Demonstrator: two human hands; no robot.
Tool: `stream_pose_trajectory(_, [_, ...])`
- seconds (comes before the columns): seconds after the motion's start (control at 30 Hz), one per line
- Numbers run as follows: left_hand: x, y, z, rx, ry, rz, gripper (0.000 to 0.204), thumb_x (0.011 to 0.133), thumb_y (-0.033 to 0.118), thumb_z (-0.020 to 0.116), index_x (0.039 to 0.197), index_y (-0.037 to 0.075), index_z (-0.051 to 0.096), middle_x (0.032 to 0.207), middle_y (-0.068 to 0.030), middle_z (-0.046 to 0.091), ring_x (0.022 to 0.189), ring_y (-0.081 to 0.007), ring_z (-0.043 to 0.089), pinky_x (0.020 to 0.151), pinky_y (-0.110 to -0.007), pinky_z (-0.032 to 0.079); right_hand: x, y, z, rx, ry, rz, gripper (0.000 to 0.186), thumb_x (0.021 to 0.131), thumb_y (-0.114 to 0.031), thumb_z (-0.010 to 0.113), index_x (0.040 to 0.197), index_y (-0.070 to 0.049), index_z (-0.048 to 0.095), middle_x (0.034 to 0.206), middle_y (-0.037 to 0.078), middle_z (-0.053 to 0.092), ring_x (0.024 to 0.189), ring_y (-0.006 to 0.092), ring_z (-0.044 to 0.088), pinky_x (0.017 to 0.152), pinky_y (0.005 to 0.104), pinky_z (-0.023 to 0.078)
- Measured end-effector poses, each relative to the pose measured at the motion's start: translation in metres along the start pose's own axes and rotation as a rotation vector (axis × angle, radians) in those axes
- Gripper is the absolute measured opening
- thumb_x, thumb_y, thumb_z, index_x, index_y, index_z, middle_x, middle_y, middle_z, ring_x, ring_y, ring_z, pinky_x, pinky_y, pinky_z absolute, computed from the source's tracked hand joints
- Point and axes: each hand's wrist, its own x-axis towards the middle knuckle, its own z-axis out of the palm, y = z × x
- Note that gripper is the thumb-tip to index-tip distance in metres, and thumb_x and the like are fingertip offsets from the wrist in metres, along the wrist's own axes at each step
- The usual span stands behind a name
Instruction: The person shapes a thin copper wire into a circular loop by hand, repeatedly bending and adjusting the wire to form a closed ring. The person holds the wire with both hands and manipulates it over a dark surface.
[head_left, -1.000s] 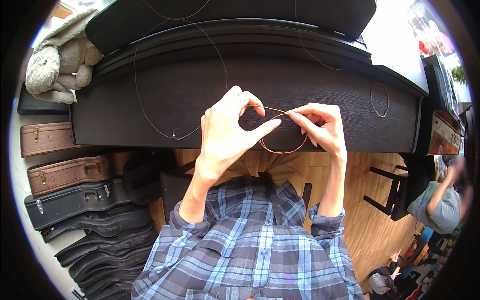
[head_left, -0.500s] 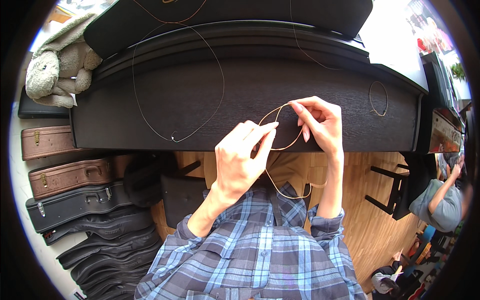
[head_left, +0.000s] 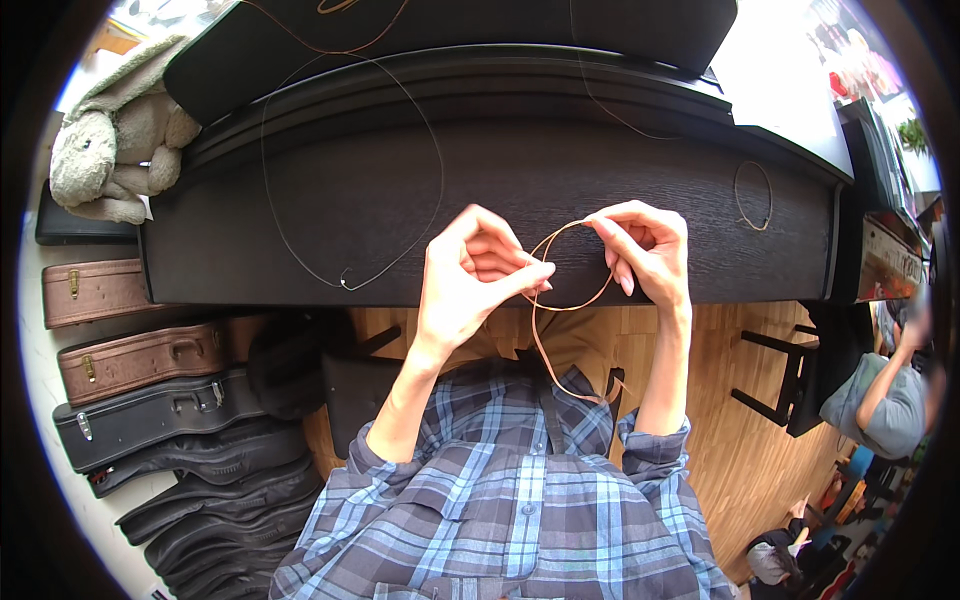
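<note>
A thin copper-coloured string [head_left: 539,332] forms loose, crossing loops between my hands, with one loop hanging down in front of my plaid shirt. My left hand [head_left: 468,278] pinches it at the middle left, thumb against fingertips, the other fingers curled. My right hand [head_left: 648,255] pinches the top of the loops between thumb and forefinger, the other fingers bent. Both hands are held above the front edge of a black piano-like cabinet [head_left: 520,160]. On its surface lie a large thin wire loop [head_left: 440,185] at left and a small coiled string [head_left: 770,190] at right.
A plush rabbit [head_left: 90,155] sits at upper left. Brown hard cases [head_left: 130,365] and black instrument cases [head_left: 205,495] line the lower left. A black stool [head_left: 775,390] stands at right. Two other people [head_left: 872,400] [head_left: 775,560] are at the far right. More strings lie on the upper panel.
My left hand has moved down and rightward from a second ago, then turned slightly, showing curled fingers. The string loops have shifted and now hang lower. My right hand stays pinched on the string.
</note>
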Motion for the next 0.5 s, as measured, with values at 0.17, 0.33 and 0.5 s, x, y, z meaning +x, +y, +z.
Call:
stream_pose_trajectory(0.17, [0.007,0.015,-0.005,-0.069,-0.203,-0.223,0.042,0.086,0.002,0.08,0.122,-0.004,0.058,0.09,-0.0159,0.075,0.078,-0.0207,0.076,0.07,-0.029,0.064,-0.003,-0.004,-0.001,0.012,-0.04,0.022,0.013,0.096,-0.006,0.071,0.104,0.001,0.076,0.063,0.003,0.064,0.042,0.0028,0.053,0.038,0.0179,0.037])
stream_pose_trajectory(0.33, [0.013,0.018,-0.016,-0.091,-0.396,-0.305,0.031,0.089,0.007,0.074,0.116,-0.003,0.06,0.097,-0.0179,0.074,0.08,-0.0203,0.076,0.068,-0.027,0.062,-0.004,-0.007,-0.004,0.036,-0.109,0.063,0.012,0.095,-0.006,0.072,0.104,0.001,0.076,0.061,0.002,0.064,0.042,0.0034,0.053,0.038,0.0181,0.036])
stream_pose_trajectory(0.5, [0.017,0.008,-0.018,-0.347,-0.597,-0.324,0.023,0.09,0.001,0.071,0.107,-0.001,0.056,0.102,-0.0216,0.072,0.083,-0.0249,0.075,0.07,-0.03,0.064,-0.006,-0.008,-0.008,0.078,-0.232,0.014,0.012,0.092,-0.005,0.073,0.102,0.001,0.077,0.059,0.003,0.063,0.041,0.0049,0.052,0.037,0.0199,0.036])
